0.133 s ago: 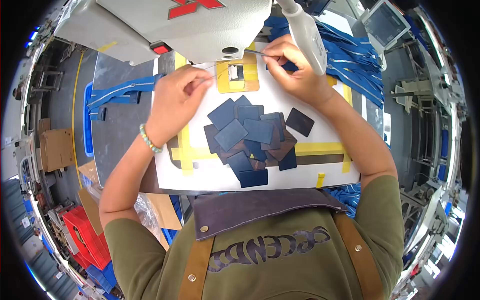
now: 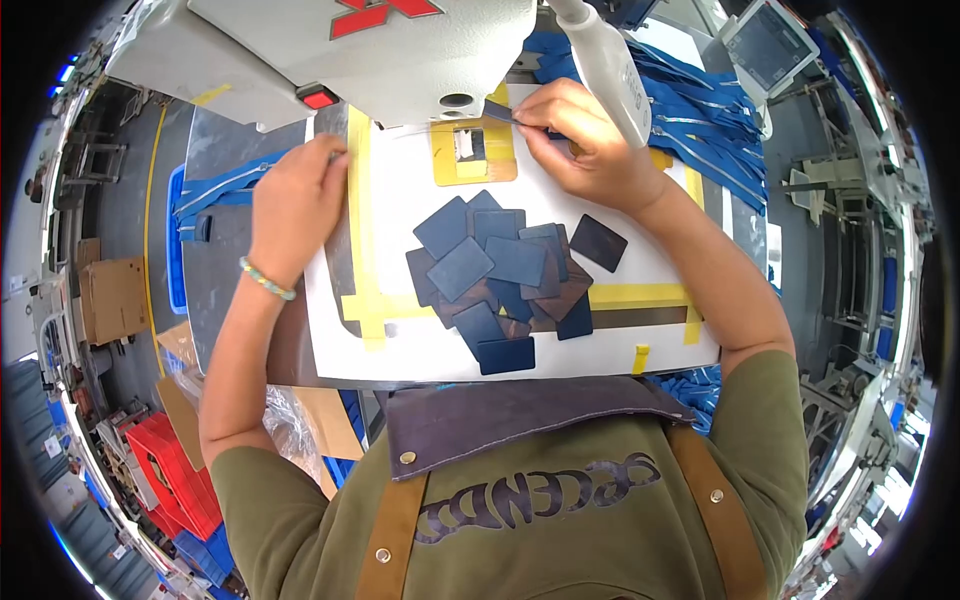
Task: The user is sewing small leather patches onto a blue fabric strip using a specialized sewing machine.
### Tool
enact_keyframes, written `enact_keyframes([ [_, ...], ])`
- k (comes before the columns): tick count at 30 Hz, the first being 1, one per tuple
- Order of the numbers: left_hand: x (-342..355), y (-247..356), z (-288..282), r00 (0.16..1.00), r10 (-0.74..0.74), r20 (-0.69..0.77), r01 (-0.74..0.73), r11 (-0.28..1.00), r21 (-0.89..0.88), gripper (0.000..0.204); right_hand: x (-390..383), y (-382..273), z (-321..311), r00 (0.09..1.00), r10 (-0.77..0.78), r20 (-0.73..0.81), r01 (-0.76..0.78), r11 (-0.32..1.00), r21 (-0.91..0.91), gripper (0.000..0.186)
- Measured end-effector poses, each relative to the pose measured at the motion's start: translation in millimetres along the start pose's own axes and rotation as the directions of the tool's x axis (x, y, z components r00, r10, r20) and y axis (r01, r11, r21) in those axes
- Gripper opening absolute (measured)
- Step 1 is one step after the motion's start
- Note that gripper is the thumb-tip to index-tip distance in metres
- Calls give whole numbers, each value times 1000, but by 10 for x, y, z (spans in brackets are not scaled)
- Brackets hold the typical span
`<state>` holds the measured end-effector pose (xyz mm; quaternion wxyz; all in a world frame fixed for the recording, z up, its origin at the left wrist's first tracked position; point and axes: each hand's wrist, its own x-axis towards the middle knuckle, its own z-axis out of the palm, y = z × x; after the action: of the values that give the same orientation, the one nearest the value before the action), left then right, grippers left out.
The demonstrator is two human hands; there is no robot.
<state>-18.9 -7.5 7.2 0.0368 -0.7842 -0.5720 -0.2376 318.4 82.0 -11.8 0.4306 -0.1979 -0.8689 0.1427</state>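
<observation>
My right hand [image 2: 575,140] pinches a thin dark strip [image 2: 499,111] just below the white machine head [image 2: 420,50], at the upper right corner of a yellow-taped plate [image 2: 474,170] with a small cut-out window. My left hand [image 2: 300,200] is at the left edge of the white board [image 2: 340,355], beside blue zipper strips [image 2: 215,190]; its fingers are curled, and their tips are partly hidden. A loose pile of dark blue rounded rectangular patches [image 2: 462,269] lies below the plate, between my forearms.
More blue zipper strips [image 2: 715,140] lie at the upper right near a screen [image 2: 770,50]. A white arm-like fitting [image 2: 610,75] hangs beside my right hand. Yellow tape [image 2: 640,295] borders the board. At lower left are cardboard boxes [image 2: 115,300] and red crates [image 2: 175,460].
My left hand has moved left, away from the taped plate toward the board's edge. My right hand has shifted slightly down and left, still pinching the thin strip.
</observation>
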Motion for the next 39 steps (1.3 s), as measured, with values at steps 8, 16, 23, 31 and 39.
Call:
enact_keyframes([
  [8,-186,-731,-327,943,-332,23,329,940,89,28,23,61,-47,995,-53,80,54,999,-6,19],
  [16,24,167,-133,835,542,-96,-522,835,175,35,158,-196,61,902,-371,220,424,856,-296,16],
  [23,296,298,226,772,629,91,-636,761,128,42,73,-201,212,928,-277,248,354,860,-367,11],
  [31,373,270,268,725,686,57,-688,717,112,42,96,-84,-151,909,-133,395,258,924,-281,17],
  [39,445,365,287,658,744,120,-750,632,195,37,118,-77,-239,927,-67,369,148,970,-194,28],
])
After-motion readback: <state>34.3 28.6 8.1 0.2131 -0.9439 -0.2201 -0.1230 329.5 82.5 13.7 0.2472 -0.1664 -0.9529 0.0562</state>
